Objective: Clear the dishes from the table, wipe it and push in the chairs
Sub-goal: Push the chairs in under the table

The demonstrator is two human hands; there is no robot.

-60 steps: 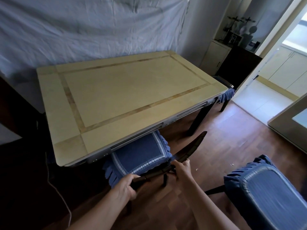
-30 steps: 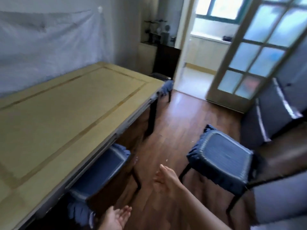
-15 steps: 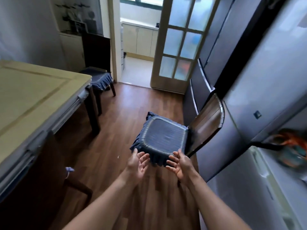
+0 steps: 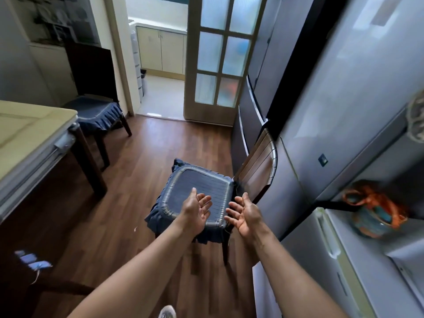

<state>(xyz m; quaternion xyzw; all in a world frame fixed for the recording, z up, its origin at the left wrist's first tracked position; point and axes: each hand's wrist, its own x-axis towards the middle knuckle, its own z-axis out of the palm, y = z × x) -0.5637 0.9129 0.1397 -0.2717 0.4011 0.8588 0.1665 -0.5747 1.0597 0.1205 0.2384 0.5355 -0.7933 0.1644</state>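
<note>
Both hands are out over the blue-cushioned chair, left hand and right hand, palms up, grip wide, holding nothing. The chair stands on the wood floor beside the fridge, well apart from the desk.

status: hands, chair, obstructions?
Left hand, right hand open, empty, over chair. Chair away from table, back beside fridge. Floor between looks clear.
</note>
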